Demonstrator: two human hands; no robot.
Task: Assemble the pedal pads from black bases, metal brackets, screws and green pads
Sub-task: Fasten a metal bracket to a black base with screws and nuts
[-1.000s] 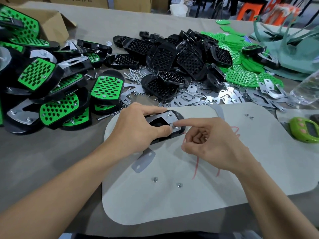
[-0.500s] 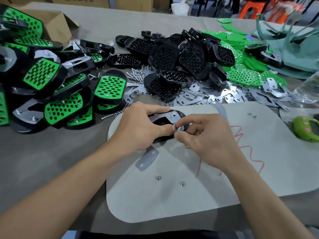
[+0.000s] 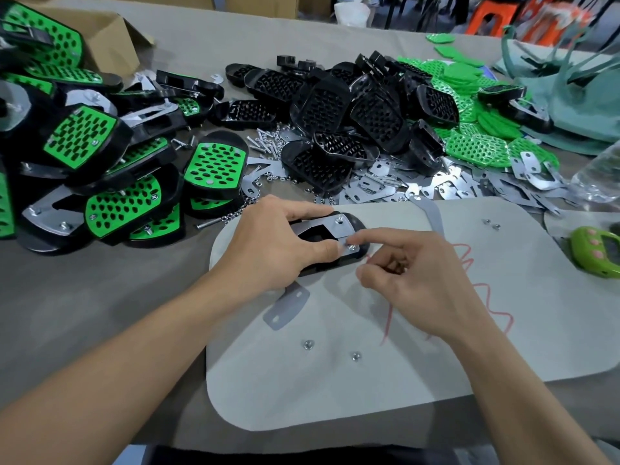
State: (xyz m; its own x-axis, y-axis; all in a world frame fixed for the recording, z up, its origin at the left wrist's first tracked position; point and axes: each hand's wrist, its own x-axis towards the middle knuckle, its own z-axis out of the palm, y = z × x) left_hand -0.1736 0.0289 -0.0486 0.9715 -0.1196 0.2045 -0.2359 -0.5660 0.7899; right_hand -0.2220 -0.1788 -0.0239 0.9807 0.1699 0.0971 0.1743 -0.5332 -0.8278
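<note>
My left hand (image 3: 275, 246) grips a black base (image 3: 356, 225) lying on the grey mat (image 3: 335, 397). A metal bracket (image 3: 320, 226) sits on top of the base. My right hand (image 3: 416, 283) stretches its index finger onto a nut (image 3: 351, 247) at the bracket's near corner, with its other fingers curled. A second fastener (image 3: 339, 219) shows at the bracket's far corner. One loose bracket (image 3: 285, 308) and two nuts (image 3: 308, 345) (image 3: 355, 356) lie on the mat near me.
Finished green-padded pedals (image 3: 100, 162) are heaped at the left by a cardboard box (image 3: 110, 41). Black bases (image 3: 335, 109), screws (image 3: 265, 142), brackets (image 3: 453, 186) and green pads (image 3: 476, 146) are piled behind the mat. A green counter (image 3: 597, 250) and a plastic bottle (image 3: 600, 176) are at the right.
My right hand pinched the nut half a second ago. Now its index finger is stretched out over the nut again. My left hand has kept its grip on the base.
</note>
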